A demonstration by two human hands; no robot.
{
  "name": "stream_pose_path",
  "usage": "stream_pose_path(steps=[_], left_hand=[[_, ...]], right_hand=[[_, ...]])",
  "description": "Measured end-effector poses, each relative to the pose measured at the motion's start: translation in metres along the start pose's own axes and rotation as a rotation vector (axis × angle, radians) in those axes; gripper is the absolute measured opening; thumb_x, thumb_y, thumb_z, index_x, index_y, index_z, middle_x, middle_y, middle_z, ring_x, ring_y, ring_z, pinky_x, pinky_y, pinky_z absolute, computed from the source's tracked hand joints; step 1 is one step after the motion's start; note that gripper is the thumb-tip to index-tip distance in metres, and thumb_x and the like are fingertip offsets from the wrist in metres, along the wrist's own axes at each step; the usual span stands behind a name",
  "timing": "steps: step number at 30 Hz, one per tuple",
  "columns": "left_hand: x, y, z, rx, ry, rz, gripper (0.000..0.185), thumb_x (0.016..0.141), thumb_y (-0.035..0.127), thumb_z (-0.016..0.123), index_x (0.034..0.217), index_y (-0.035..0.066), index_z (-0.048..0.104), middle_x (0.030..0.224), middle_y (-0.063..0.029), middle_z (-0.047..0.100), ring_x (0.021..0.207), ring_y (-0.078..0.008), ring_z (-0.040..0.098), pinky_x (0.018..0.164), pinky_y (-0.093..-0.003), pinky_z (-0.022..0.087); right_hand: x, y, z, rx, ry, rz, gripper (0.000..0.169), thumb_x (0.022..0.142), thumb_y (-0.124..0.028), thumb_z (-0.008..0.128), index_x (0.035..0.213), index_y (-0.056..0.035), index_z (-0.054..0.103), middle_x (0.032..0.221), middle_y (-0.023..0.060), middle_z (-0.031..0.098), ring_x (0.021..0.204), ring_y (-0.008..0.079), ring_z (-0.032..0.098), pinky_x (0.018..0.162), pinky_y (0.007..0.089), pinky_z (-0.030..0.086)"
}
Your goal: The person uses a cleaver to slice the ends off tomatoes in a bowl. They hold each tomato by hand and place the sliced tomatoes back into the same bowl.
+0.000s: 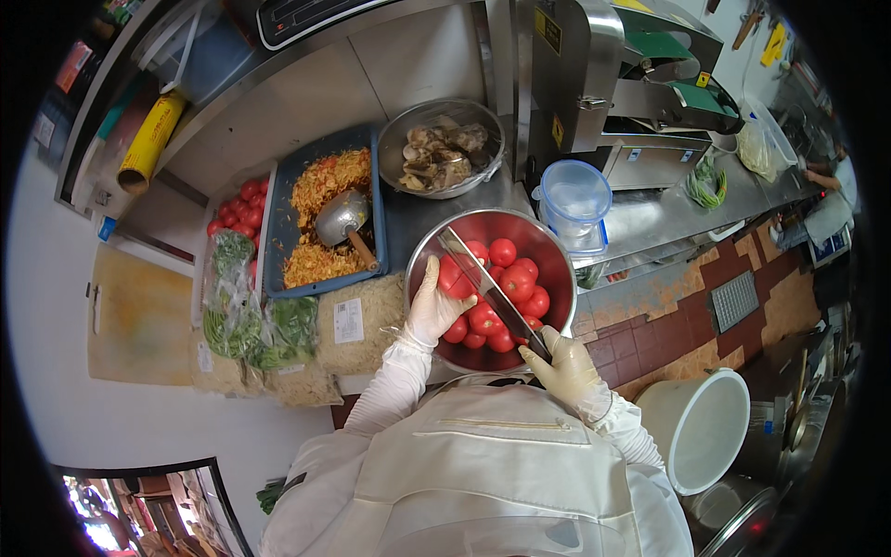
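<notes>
Both hands wear pale gloves over a large stainless-steel bowl (424, 240). My left hand (436, 303) grips a red tomato (454, 280) above the bowl's left side. A knife with a long blade (491, 289) is in my right hand (567, 367), which holds its dark handle at the bowl's lower right. The blade slants up and to the left, across the right edge of the held tomato; whether it cuts into the skin cannot be told. Several whole tomatoes (517, 283) lie in the bowl beneath the blade.
Left of the bowl is a blue tray (381, 209) of shredded food with a metal scoop (342, 218), and bagged greens (289, 331). Behind stands a bowl of wrapped food (445, 157). Clear plastic containers (575, 202) are at the right, a white bucket (710, 432) below. A person (828, 198) is far right.
</notes>
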State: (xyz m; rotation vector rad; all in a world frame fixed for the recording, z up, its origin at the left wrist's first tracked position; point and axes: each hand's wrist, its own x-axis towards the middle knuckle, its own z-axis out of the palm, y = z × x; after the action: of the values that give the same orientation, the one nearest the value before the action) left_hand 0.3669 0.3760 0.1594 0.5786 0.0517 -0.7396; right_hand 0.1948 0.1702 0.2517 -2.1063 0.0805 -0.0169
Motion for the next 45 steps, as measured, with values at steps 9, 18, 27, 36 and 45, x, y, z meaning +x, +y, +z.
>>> stream_pose_path(steps=[9,18,27,36,45], left_hand=[[-0.005,-0.009,0.018,0.174,0.071,0.076,0.066,0.098,0.065,0.038,0.138,0.013,0.048,0.134,-0.0115,0.057,0.119,-0.0242,0.058,0.085,-0.0394,0.054],[-0.003,-0.021,0.014,0.197,0.033,0.075,0.069,0.099,0.065,0.036,0.142,0.012,0.045,0.141,-0.0109,0.053,0.128,-0.0255,0.052,0.098,-0.0439,0.048],[0.003,-0.016,0.008,0.098,0.09,0.022,0.065,0.099,0.063,0.038,0.137,0.011,0.049,0.131,-0.0108,0.06,0.118,-0.0227,0.059,0.086,-0.0384,0.054],[0.065,0.006,-0.096,0.846,0.678,0.038,0.063,0.092,0.064,0.057,0.131,0.014,0.056,0.122,-0.0059,0.064,0.103,-0.0192,0.062,0.084,-0.0341,0.052],[0.064,-0.017,-0.155,1.811,0.126,-0.269,0.086,0.076,0.024,0.079,0.149,0.007,0.036,0.146,-0.0196,0.046,0.135,-0.0347,0.046,0.113,-0.0374,0.037]], right_hand=[[0.011,0.0,0.017,-0.094,0.03,-0.075,0.026,0.091,-0.022,0.067,0.092,0.0009,0.054,0.066,0.0247,0.059,0.064,0.0444,0.062,0.055,0.0503,0.047],[0.027,-0.004,0.018,-0.109,0.005,-0.052,0.027,0.091,-0.021,0.066,0.09,0.0026,0.053,0.066,0.0261,0.059,0.065,0.0445,0.062,0.055,0.0503,0.047],[0.029,0.01,0.026,-0.016,-0.007,0.039,0.028,0.093,-0.023,0.064,0.095,0.0033,0.056,0.071,0.0264,0.061,0.069,0.0442,0.063,0.06,0.0498,0.048],[-0.023,0.052,-0.018,0.266,0.258,0.389,0.021,0.093,-0.018,0.068,0.1,0.0011,0.064,0.066,0.0052,0.058,0.064,0.0082,0.047,0.058,0.0308,0.044],[-0.04,0.063,-0.01,0.4,0.267,0.469,0.019,0.094,-0.015,0.066,0.103,0.0024,0.065,0.075,0.0029,0.063,0.07,0.0075,0.052,0.064,0.0287,0.046]])
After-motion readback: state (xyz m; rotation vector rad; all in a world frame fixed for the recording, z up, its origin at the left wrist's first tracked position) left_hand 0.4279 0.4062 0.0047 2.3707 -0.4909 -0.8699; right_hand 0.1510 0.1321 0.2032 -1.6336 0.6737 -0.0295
